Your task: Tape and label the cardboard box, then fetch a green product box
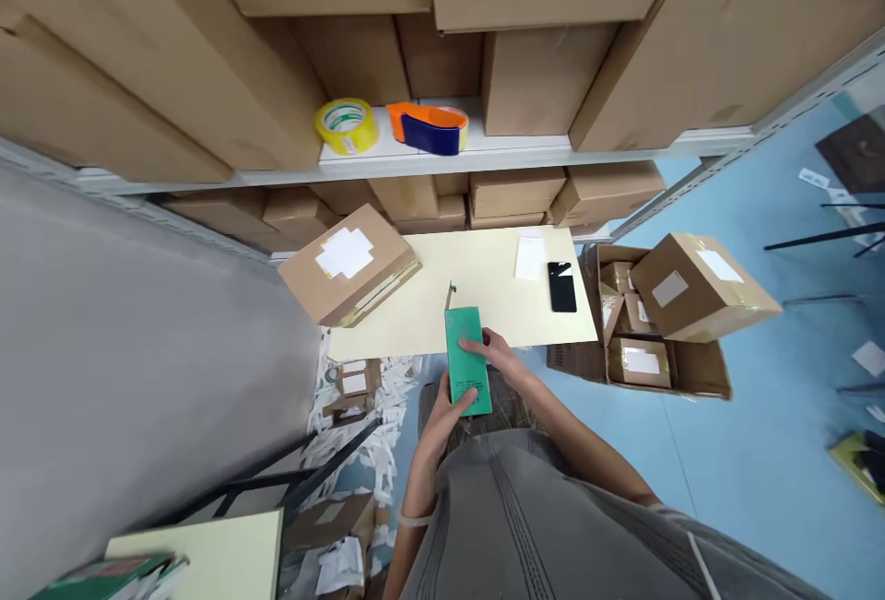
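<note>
A slim green box (467,362) with small dark print is between my two hands, over the near edge of the cream tabletop (456,254). My left hand (443,411) is closed around its lower left side, thumb on the front. My right hand (492,348) grips it from the right, with fingers behind and the thumb across its front. At its upper left a narrow brown piece with a green tip (450,294) sticks up; I cannot tell whether it belongs to the box.
On the tabletop are a taped carton (350,266), white paper slips (531,255) and a phone (562,287). Yellow tape (347,126) and an orange-blue tape dispenser (429,127) sit on the shelf (525,153). At right stands an open carton (698,370) of parcels; paper scraps (387,425) litter the floor.
</note>
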`<action>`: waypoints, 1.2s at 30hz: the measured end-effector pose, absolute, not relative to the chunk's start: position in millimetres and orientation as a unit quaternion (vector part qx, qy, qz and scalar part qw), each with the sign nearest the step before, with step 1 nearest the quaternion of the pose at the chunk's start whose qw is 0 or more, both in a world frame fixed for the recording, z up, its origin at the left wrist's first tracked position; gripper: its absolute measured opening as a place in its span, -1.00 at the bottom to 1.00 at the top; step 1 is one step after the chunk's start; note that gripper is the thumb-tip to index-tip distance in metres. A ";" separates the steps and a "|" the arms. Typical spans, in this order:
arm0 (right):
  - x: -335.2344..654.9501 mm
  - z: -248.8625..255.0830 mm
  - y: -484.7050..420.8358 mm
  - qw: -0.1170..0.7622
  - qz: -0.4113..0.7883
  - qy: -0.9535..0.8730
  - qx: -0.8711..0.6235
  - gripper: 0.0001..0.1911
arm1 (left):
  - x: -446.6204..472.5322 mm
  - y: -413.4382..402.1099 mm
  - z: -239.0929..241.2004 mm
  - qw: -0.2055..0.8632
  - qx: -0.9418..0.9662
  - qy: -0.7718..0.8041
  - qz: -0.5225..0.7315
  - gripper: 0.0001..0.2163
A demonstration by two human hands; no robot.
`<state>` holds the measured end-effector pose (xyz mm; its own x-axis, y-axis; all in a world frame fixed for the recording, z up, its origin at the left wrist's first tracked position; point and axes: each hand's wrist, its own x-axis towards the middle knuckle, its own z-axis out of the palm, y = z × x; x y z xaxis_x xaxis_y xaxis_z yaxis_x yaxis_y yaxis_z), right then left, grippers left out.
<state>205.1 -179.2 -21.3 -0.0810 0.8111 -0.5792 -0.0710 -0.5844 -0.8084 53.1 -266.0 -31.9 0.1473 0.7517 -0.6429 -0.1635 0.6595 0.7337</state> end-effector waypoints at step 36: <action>323.4 -156.9 -92.8 0.286 0.339 -0.406 -0.799 -0.67 | 134.4 -79.6 -177.9 0.308 0.619 0.709 0.139 -0.63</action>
<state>323.4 -92.8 -156.9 0.4414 0.8422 -0.3095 0.4547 -0.5073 -0.7320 134.4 -79.6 -177.9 -0.0438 0.9634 -0.2646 0.7928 0.1947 0.5775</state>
